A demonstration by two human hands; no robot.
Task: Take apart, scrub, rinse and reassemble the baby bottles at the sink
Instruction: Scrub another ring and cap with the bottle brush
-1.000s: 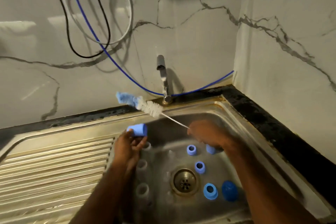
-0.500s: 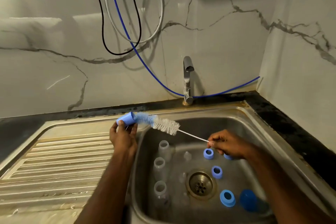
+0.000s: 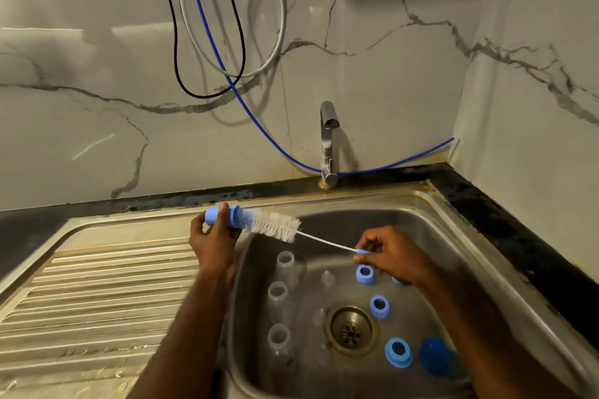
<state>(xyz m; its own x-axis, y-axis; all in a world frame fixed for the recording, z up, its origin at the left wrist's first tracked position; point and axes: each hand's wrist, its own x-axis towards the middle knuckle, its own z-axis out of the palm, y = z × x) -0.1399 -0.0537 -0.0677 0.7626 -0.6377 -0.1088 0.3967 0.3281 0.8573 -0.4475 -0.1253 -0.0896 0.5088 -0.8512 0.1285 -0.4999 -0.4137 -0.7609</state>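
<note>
Left hand (image 3: pixel 212 238) raised over the sink's left rim, forearm reaching up from the lower edge, fingers and thumb curled round a light blue cap (image 3: pixel 220 216) held on its side, open end facing right. Bottle brush (image 3: pixel 275 227) pushed into that cap: blue tip bristles at the cap mouth, white bristles just outside it, thin wire stem slanting down and to the right. Right hand (image 3: pixel 393 256) above the basin, forearm entering from the lower right corner, wrist bent, thumb and fingertips pinching the small blue handle end of the brush stem, remaining fingers loosely curled.

Down in the steel sink (image 3: pixel 460 236): three clear bottles (image 3: pixel 278 296) standing upright in a column along the left wall, mouths open upward. Two or three small clear teats (image 3: pixel 327 278) between the bottles and the drain (image 3: pixel 351 330), hard to make out. Blue collar rings (image 3: pixel 379 306) to the right of the drain, one just below the right hand, one beside the drain, one larger near the front; another partly hidden behind the right hand. Darker blue cap (image 3: pixel 434 355) beside the front ring.

Tap (image 3: pixel 328 142) at the back edge, spout over the basin. Ribbed draining board (image 3: pixel 97 295) to the left. Black, grey and blue cables (image 3: pixel 240 97) hanging down the marble wall (image 3: pixel 97 58).
</note>
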